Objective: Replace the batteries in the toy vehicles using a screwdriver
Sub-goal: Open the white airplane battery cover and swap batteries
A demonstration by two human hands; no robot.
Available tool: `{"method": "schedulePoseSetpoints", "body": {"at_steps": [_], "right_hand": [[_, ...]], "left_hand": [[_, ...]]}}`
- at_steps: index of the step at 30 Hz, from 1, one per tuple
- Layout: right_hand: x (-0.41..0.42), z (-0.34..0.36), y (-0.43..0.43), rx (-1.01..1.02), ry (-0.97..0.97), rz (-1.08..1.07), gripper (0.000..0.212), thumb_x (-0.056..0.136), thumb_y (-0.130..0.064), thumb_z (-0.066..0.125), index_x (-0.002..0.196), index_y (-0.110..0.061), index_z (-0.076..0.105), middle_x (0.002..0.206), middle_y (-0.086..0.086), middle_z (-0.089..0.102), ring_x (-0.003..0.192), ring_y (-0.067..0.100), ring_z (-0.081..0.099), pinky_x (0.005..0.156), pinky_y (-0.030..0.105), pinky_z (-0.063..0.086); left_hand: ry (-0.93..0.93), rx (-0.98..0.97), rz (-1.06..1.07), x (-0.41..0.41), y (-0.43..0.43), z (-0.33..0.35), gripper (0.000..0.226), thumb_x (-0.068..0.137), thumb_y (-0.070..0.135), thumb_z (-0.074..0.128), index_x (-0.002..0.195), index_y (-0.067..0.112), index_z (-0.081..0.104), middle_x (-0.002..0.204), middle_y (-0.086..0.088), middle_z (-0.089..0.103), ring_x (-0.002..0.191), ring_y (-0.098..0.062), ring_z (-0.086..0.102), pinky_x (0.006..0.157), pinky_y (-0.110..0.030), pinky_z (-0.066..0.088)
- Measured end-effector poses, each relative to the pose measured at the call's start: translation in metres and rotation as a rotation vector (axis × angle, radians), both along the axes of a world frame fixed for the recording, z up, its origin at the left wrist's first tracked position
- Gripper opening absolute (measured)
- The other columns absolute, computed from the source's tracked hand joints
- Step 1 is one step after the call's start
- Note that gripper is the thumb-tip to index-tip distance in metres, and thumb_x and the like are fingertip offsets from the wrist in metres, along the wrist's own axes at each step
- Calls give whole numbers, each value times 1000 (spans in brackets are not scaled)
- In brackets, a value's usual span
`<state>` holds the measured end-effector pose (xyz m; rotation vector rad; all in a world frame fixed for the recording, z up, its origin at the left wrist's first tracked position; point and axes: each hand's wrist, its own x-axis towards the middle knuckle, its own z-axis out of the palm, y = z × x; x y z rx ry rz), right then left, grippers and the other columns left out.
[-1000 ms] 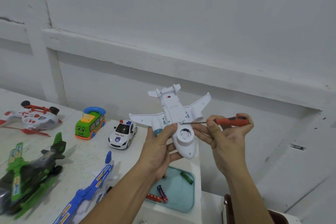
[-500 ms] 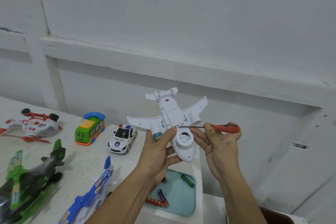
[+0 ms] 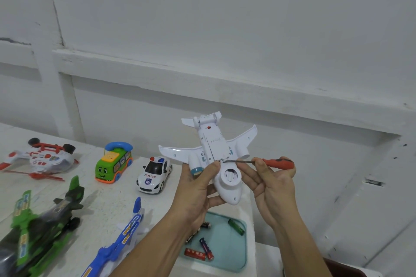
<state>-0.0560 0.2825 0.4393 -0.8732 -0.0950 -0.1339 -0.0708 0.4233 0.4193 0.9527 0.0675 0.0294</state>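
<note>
Head view. The left hand [image 3: 195,191] grips a white plastic toy aeroplane [image 3: 213,141], held in the air above the near edge of the white worktop [image 3: 94,198]. Its belly faces the camera, nose down and tail up. The left thumb lies across the belly beside the round nose recess; the other fingers curl behind the fuselage.

The right hand [image 3: 274,189] pinches a small screwdriver with an orange handle [image 3: 278,163], thumb and forefinger closed at the front of the handle. The thin metal shaft runs level to the left and its tip touches the belly panel (whether it sits in a screw head appears likely but is too small to confirm).

Below the hands a shallow teal plastic tray [image 3: 227,247] holds loose cylindrical batteries [image 3: 194,253]: red, purple, green and black.

On the worktop to the left stand a white police car [image 3: 154,175], a green cartoon bus [image 3: 113,162], an overturned white-and-red helicopter [image 3: 42,157], a green toy jet [image 3: 33,231] and a blue-and-white toy plane [image 3: 126,231].
</note>
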Motion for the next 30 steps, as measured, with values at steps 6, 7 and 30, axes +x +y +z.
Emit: {"method": "schedulePoseSetpoints", "body": {"at_steps": [6,7,30], "right_hand": [[1,-1,2,-9,26,-8,38,92,11,48,93,-22,28,74,12,68,67,35,73,58,34,60],[1,-1,2,-11,28,-7,39,92,11,48,93,-23,28,76,14,68,67,35,73,59,34,60],[5,0,-3,-170,-25,24,39,94,3,50,96,-27,24,84,17,72,74,33,73,65,33,60]], "left_hand": [[-5,-1,-9,1,2,-1,23,92,12,62,109,26,57,89,0,76,73,-22,72,67,-49,60],[-3,-5,-10,2,2,-2,23,92,12,62,109,26,57,89,0,76,73,-22,72,68,-50,60],[17,-1,-2,11,1,-10,27,92,14,62,116,24,57,96,-4,76,79,-25,72,70,-54,59]]}}
